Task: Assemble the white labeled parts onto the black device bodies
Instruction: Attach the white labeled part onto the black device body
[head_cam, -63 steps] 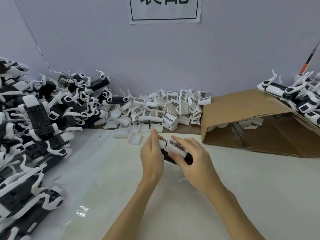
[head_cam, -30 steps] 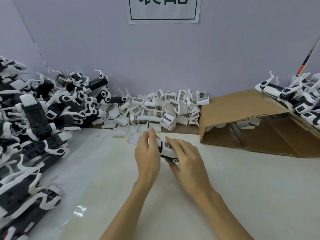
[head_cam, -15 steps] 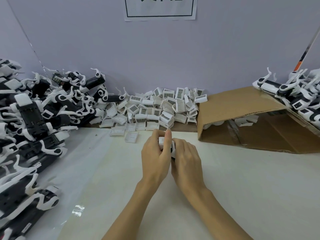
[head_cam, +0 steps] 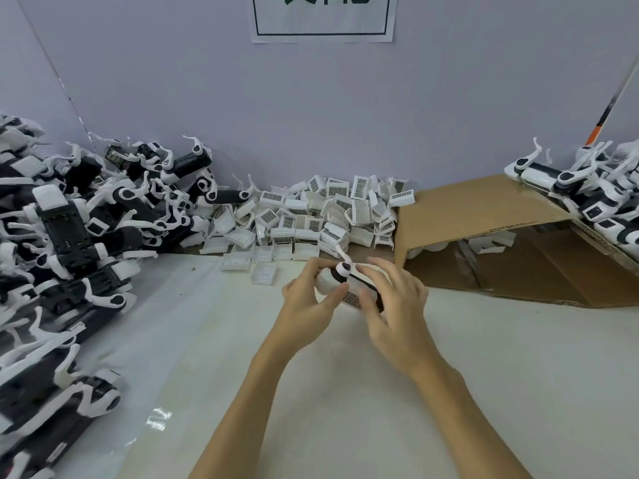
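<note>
White table [head_cam: 518,392], lilac wall [head_cam: 449,98]; barcode caps [head_cam: 321,216] far, cardboard box [head_cam: 484,236] right; my left hand [head_cam: 307,305] pinches device [head_cam: 345,281], right hand [head_cam: 397,305] fingers spread on it.

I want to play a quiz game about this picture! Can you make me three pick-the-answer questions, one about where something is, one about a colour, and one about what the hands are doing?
1. Where is the pile of white labeled parts?
A. against the back wall
B. inside the cardboard box
C. on the floor

2. What colour is the sign's border?
A. red
B. dark green
C. yellow

3. What is the left hand doing?
A. lying flat
B. pointing
C. holding the device

Answers: 1 A, the pile lies along the wall. 2 B, the frame line looks dark green. 3 C, its fingers grip the device, with the right hand beside it.
</note>
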A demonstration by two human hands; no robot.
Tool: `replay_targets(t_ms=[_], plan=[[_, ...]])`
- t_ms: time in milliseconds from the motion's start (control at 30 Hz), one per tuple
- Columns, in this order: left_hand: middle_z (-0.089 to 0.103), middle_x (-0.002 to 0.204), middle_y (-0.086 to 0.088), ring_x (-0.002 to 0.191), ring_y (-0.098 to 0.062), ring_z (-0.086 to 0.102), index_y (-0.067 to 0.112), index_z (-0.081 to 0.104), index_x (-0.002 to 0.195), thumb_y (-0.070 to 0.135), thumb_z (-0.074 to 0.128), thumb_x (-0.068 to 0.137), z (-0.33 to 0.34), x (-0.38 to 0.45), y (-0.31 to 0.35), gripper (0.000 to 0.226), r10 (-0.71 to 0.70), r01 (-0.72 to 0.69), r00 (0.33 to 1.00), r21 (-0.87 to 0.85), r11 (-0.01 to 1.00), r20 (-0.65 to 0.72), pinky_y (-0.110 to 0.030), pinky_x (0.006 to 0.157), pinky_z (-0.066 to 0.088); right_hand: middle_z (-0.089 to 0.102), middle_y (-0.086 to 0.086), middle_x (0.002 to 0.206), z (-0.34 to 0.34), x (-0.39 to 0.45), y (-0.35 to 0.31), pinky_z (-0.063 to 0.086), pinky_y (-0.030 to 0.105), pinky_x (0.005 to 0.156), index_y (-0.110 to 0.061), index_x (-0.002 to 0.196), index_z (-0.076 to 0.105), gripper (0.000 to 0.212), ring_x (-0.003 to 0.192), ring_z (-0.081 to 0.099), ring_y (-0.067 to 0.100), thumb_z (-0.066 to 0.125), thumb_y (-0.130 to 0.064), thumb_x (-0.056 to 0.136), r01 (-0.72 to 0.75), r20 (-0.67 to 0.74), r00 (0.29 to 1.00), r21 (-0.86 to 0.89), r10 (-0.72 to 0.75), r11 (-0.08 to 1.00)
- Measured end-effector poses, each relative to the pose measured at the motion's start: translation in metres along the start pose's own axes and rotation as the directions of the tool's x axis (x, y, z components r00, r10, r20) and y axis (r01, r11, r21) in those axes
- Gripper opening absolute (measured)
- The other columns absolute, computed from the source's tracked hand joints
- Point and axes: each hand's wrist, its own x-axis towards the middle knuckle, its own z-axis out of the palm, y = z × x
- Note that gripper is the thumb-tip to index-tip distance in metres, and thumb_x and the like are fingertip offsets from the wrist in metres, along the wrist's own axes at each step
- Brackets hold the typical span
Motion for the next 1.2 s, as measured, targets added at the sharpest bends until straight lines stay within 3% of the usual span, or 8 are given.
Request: replay_targets(t_ms=[133,267,367,500,667,833,933,1200], plan=[[0.071,0.121,0.019,0.121,-0.001,0.062,0.030,0.062,0.130,0.019,0.067,0.107,-0.006,0.001,-0.007,0.026,0.031,-0.017,0.996,-0.168,0.986,0.083,-0.015,0.097,0.046,0.068,-0.008,0.123,-0.006,0.004,0.015,0.037,0.044,0.110,-0.020,0.128,0.071,0.030,0.127,0.054,0.015,0.065,-0.035,0.103,-0.025,0.123,0.992,0.068,0.016,0.997],[0.073,0.122,0.007,0.121,-0.011,0.065,0.030,0.065,0.129,0.028,0.074,0.103,-0.005,0.002,-0.015,0.028,0.022,-0.003,0.997,-0.234,0.972,0.080,-0.024,0.102,0.051,0.069,-0.008,0.107,-0.002,0.003,0.016,0.038,0.039,0.099,-0.017,0.120,0.072,0.025,0.106,0.058,0.018,0.063,-0.033,0.104,0.022,0.104,0.994,0.013,-0.023,1.000],[0.073,0.108,0.016,0.107,0.001,0.066,0.030,0.069,0.120,0.030,0.081,0.098,-0.004,0.005,-0.020,0.025,0.042,-0.045,0.999,-0.180,0.983,-0.022,-0.012,0.089,0.050,0.065,-0.011,0.100,0.001,0.003,0.009,0.036,0.040,0.098,-0.017,0.114,0.072,0.030,0.103,0.058,0.017,0.053,-0.038,0.105,0.027,0.094,0.995,0.003,-0.028,1.000],[0.072,0.088,0.015,0.085,0.001,0.065,0.028,0.074,0.103,0.036,0.084,0.094,0.002,0.010,-0.022,0.016,-0.060,0.019,0.986,-0.249,0.968,-0.157,-0.015,0.074,0.050,0.065,-0.016,0.115,0.005,-0.001,0.001,0.037,0.042,0.108,-0.025,0.129,0.066,0.039,0.114,0.055,0.007,0.046,-0.048,0.106,0.033,0.031,0.999,0.048,-0.034,0.998],[0.068,0.085,0.006,0.076,-0.006,0.064,0.014,0.074,0.105,0.055,0.083,0.087,0.004,0.012,-0.020,0.045,-0.306,0.204,0.930,-0.406,0.891,-0.203,-0.022,0.067,0.052,0.061,-0.008,0.134,0.015,-0.005,-0.016,0.037,0.035,0.109,-0.022,0.145,0.055,0.065,0.127,0.056,0.018,0.082,-0.033,0.087,0.201,0.030,0.979,-0.102,-0.199,0.974],[0.062,0.080,0.014,0.077,-0.005,0.059,0.037,0.065,0.087,0.080,0.063,0.082,-0.004,0.009,-0.016,0.044,-0.087,0.053,0.981,-0.189,0.980,-0.172,-0.025,0.075,0.043,0.062,-0.015,0.132,0.005,-0.006,-0.013,0.046,0.032,0.105,-0.027,0.144,0.052,0.055,0.122,0.054,0.012,0.075,-0.034,0.095,0.070,0.019,0.997,0.072,-0.072,0.995],[0.075,0.093,0.013,0.088,0.000,0.069,0.036,0.074,0.110,0.068,0.073,0.084,-0.010,0.005,-0.014,0.041,-0.025,0.039,0.998,-0.279,0.960,0.052,-0.014,0.077,0.049,0.047,-0.042,0.123,-0.001,-0.008,-0.008,0.060,0.041,0.086,-0.038,0.137,0.047,0.042,0.115,0.054,0.008,0.068,-0.036,0.100,0.035,0.096,0.994,0.188,-0.054,0.982],[0.081,0.093,0.000,0.087,-0.007,0.074,0.026,0.081,0.100,0.065,0.081,0.076,-0.005,0.005,-0.015,0.046,-0.141,0.122,0.989,-0.300,0.946,-0.045,-0.025,0.081,0.047,0.064,-0.002,0.109,0.006,-0.003,-0.014,0.051,0.039,0.088,-0.013,0.116,0.068,0.034,0.103,0.059,0.024,0.083,-0.027,0.089,0.065,-0.016,0.998,-0.094,-0.067,0.993]])
